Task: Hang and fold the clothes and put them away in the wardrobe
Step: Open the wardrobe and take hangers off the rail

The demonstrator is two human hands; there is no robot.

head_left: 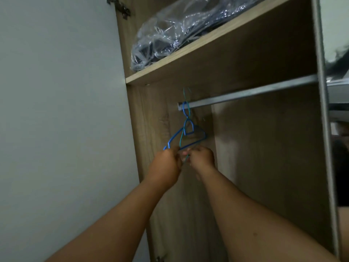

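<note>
Blue and teal wire hangers point(188, 129) hang in a tangled bunch from the left end of the metal rail point(255, 91) inside the wooden wardrobe point(264, 148). Both my arms reach up to their lower edge. My left hand point(166, 167) grips the bottom of a blue hanger. My right hand point(202, 157) pinches a thin teal hanger wire close beside it. The two hands almost touch. No clothes hang on the rail.
Above the rail, a shelf point(207, 46) holds dark items wrapped in clear plastic point(170, 35). The open white wardrobe door point(56, 110) stands at the left. A mirrored panel point(338, 91) borders the right side.
</note>
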